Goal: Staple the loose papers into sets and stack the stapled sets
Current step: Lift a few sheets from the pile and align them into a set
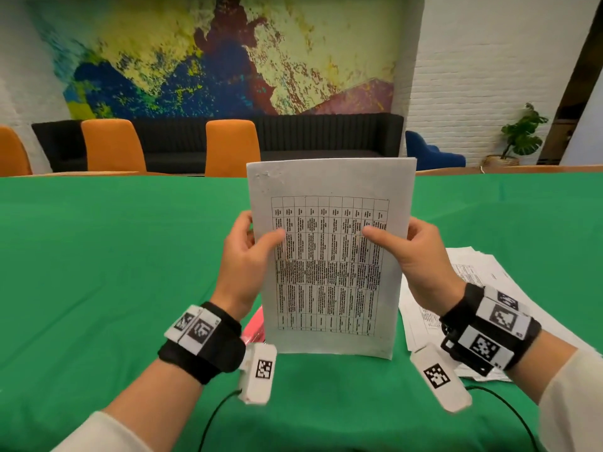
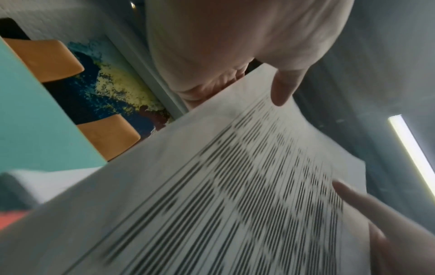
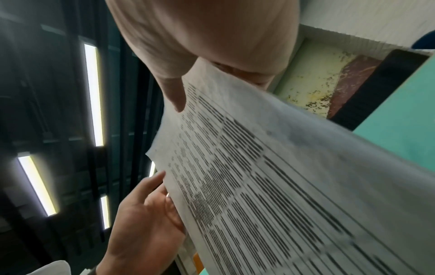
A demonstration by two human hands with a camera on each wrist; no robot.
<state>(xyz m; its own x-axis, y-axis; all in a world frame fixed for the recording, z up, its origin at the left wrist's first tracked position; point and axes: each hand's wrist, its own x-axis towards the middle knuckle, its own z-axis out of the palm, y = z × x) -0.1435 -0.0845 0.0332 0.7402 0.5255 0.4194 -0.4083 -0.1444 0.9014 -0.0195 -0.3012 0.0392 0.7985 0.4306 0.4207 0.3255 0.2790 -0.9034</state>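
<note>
A set of printed sheets (image 1: 329, 256) with a table of text stands upright, its bottom edge on the green tablecloth (image 1: 114, 272). My left hand (image 1: 261, 233) pinches its left edge, thumb in front and fingers behind. My right hand (image 1: 391, 241) pinches the right edge the same way. In the left wrist view my left thumb (image 2: 282, 89) presses on the sheets (image 2: 212, 186). In the right wrist view my right thumb (image 3: 176, 93) lies on the sheets (image 3: 282, 167). A red object (image 1: 254, 327), mostly hidden behind the sheets, lies by my left wrist.
A spread pile of loose printed papers (image 1: 476, 272) lies on the cloth under my right wrist. Orange chairs (image 1: 231, 145) stand along the table's far edge, with a dark sofa (image 1: 326, 135) behind them. Cables trail from both wrist units toward me.
</note>
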